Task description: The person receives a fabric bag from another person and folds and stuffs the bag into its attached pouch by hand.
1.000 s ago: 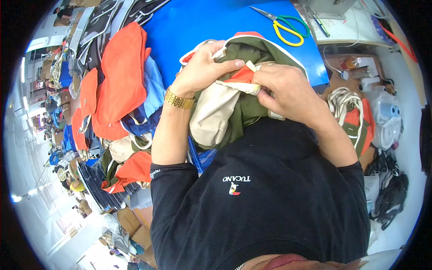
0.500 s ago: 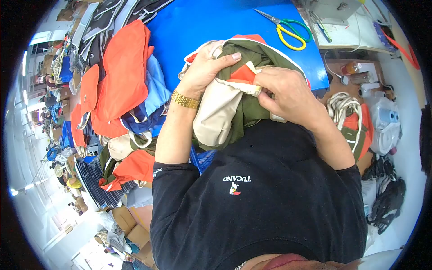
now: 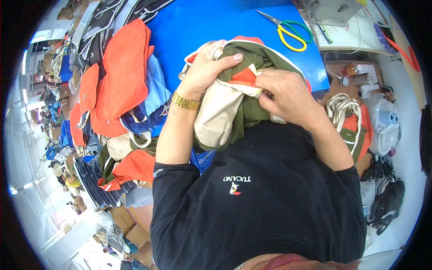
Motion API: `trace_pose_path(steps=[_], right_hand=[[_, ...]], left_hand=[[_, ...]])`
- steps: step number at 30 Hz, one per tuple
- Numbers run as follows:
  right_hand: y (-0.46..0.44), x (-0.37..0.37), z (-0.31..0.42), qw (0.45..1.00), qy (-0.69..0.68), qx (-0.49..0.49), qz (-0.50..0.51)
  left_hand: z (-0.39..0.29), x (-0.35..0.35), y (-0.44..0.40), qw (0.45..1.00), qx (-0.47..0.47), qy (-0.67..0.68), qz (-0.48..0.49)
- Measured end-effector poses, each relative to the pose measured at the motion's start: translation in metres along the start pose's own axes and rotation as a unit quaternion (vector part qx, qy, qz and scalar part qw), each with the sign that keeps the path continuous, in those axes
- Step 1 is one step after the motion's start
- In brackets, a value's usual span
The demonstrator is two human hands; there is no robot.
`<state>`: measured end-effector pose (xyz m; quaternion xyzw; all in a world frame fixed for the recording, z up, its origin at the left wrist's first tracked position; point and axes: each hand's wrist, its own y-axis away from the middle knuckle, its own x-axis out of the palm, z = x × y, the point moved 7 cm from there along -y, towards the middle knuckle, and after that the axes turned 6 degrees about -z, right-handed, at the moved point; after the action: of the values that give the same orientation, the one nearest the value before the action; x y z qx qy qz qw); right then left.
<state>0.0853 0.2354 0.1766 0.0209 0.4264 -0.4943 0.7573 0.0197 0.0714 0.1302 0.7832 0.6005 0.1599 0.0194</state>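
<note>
A cloth bag [image 3: 218,116] in cream, olive green and orange lies bunched against my black shirt, over the edge of the blue work surface. My left hand [image 3: 204,74], with a gold watch on its wrist, grips the bag's gathered upper left side, thumb lying over the olive cloth. With thumb and fingers pinched, my right hand [image 3: 285,92] holds the cream edge near a small orange patch [image 3: 243,76] inside the bag. The tips of my right fingers are partly hidden by the cloth.
Scissors [image 3: 292,35] with green and yellow handles lie on the blue surface [image 3: 202,20]. Orange fabric pieces [image 3: 125,72] are piled at left, above more bags [image 3: 135,166]. Bags with cream straps [image 3: 348,117] sit at right, near a machine base [image 3: 330,11].
Both hands keep their hold and have barely moved. The bag and the whole view shift very slightly.
</note>
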Motion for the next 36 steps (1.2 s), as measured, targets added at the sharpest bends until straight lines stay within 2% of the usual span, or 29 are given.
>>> trace_pose_path(steps=[29, 32, 35, 36], right_hand=[[0.007, 0.006, -0.007, 1.000, 0.006, 0.023, 0.019], [0.012, -0.001, -0.012, 0.989, -0.135, 0.064, -0.021], [0.005, -0.039, -0.022, 0.975, -0.160, 0.145, -0.059], [0.000, -0.050, -0.027, 0.980, -0.125, 0.111, -0.111]], left_hand=[[-0.004, 0.004, 0.000, 0.996, 0.001, -0.082, 0.036], [-0.008, -0.002, 0.000, 0.991, 0.003, -0.130, 0.032], [-0.015, 0.000, 0.004, 0.991, 0.006, -0.126, 0.036], [-0.015, 0.000, 0.005, 0.990, 0.004, -0.135, 0.038]])
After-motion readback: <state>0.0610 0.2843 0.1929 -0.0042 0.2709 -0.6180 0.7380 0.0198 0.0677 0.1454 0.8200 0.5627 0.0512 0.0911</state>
